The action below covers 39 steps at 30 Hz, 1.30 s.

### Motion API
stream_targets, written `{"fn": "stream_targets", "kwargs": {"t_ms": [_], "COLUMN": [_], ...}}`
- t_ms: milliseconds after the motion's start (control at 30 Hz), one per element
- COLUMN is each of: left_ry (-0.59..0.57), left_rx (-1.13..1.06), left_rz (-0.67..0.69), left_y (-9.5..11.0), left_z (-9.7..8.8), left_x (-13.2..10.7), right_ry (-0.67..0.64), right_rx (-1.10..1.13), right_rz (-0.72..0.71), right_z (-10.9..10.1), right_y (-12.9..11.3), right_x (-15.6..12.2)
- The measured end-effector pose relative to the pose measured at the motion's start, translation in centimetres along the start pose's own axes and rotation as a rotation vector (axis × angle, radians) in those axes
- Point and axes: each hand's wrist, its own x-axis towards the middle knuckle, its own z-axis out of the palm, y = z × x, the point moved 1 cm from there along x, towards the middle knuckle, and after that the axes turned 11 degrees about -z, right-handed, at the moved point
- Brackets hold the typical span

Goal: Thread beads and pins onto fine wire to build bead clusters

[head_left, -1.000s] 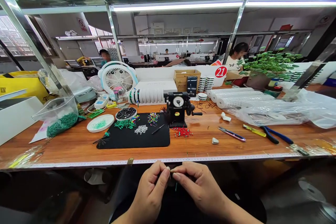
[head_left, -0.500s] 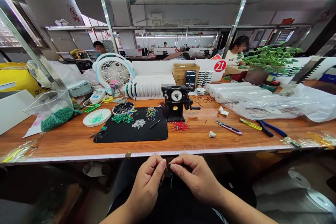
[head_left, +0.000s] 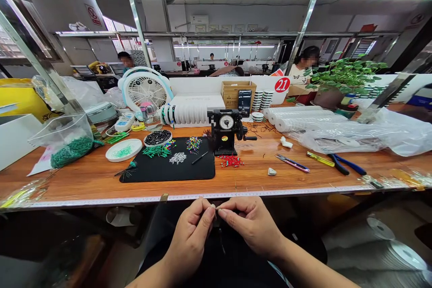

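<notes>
Just below the table's front edge, over my lap, my left hand (head_left: 191, 236) is closed in a pinch of thumb and fingertips. My right hand (head_left: 254, 226) pinches the same way, its fingertips almost meeting the left ones. Between them is a thin dark cord (head_left: 221, 239), whose loose end hangs down beneath the fingers. Most of the held part is hidden by the fingertips. On the table beyond lies a black mat (head_left: 162, 172) bearing green tube-like pieces (head_left: 155, 151), small silvery beads (head_left: 177, 158) and coloured beads (head_left: 193, 144).
A hand-cranked winding machine (head_left: 225, 132) with white spools (head_left: 189, 114) stands behind the mat. Red pieces (head_left: 231, 161) lie before it. To the right are a craft knife (head_left: 292, 163), pliers (head_left: 347, 164) and plastic-wrapped rolls (head_left: 303, 117). A fan (head_left: 146, 92) stands back left.
The hanging end of the cord has swung slightly and now hangs a little lower to the right. Both hands keep nearly the same pinch, and the view has shifted slightly.
</notes>
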Motion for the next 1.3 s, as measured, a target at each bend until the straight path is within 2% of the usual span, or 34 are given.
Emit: {"fn": "stream_targets", "kwargs": {"t_ms": [200, 433, 633, 833, 1167, 1300], "left_ry": [0.015, -0.006, 0.017, 0.019, -0.002, 0.026], "left_rx": [-0.02, -0.01, -0.036, -0.027, 0.034, -0.012], "left_rz": [-0.006, -0.032, -0.036, -0.038, -0.008, -0.022], "left_y": [0.01, 0.0, 0.03, -0.29, -0.11, -0.25], "left_z": [-0.13, 0.07, 0.07, 0.0, 0.07, 0.04], "left_x": [0.0, 0.07, 0.12, 0.16, 0.05, 0.0], "right_ry": [-0.034, -0.012, -0.062, -0.03, -0.021, -0.047], "right_rx": [-0.015, -0.106, -0.039, -0.01, 0.028, 0.094], "right_rz": [-0.03, 0.028, 0.012, 0.072, 0.087, 0.075], "right_z": [-0.25, -0.19, -0.55, -0.77, -0.8, -0.77], "right_y": [0.04, 0.06, -0.2, 0.3, 0.28, 0.31], "right_x": [0.18, 0.06, 0.17, 0.07, 0.3, 0.18]}}
